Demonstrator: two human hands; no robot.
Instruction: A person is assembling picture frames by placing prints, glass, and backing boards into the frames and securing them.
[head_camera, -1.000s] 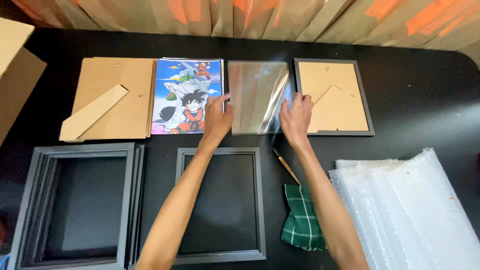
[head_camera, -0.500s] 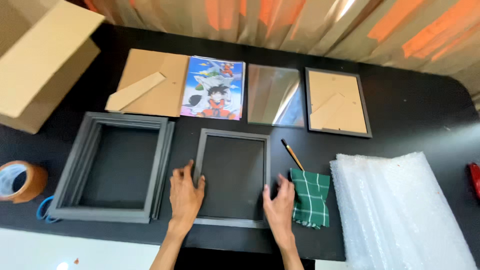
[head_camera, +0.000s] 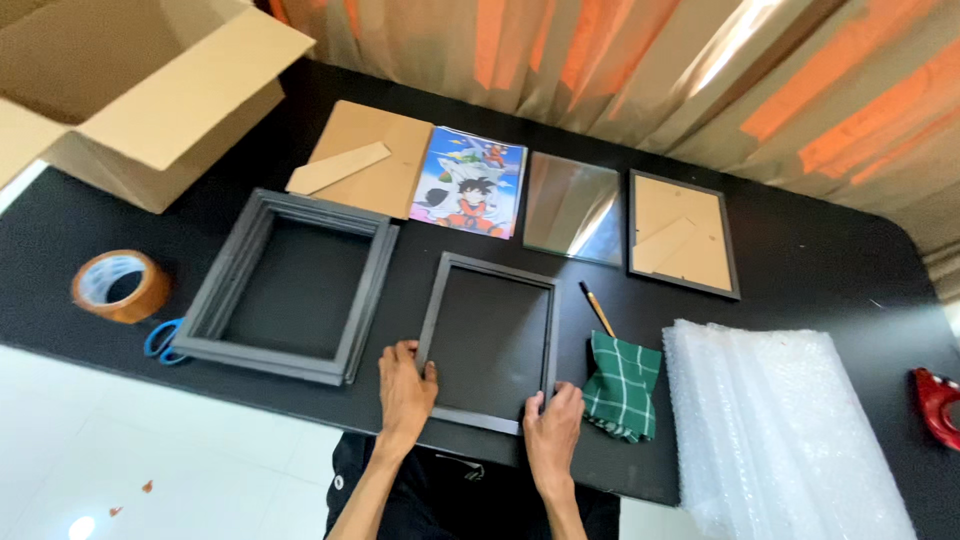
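Note:
An empty dark grey picture frame (head_camera: 487, 270) lies flat near the front edge of the black table (head_camera: 800, 260). My left hand (head_camera: 404, 385) grips its near left corner and my right hand (head_camera: 555, 425) grips its near right corner. Behind it lie a sheet of glass (head_camera: 571, 207) and a colourful cartoon print (head_camera: 470, 181). A brown backing board (head_camera: 368, 155) with its stand lies left of the print.
A stack of grey frames (head_camera: 290, 285) sits to the left, with a roll of brown tape (head_camera: 120, 285) and blue scissors (head_camera: 160, 340). An open cardboard box (head_camera: 130, 90) stands far left. A framed backing (head_camera: 682, 235), a pencil (head_camera: 597, 308), a green checked cloth (head_camera: 620, 385) and bubble wrap (head_camera: 780, 430) lie right.
My hands left the glass sheet at the back and came to the near corners of the single frame. The view shifted back and left, showing the box, tape and scissors.

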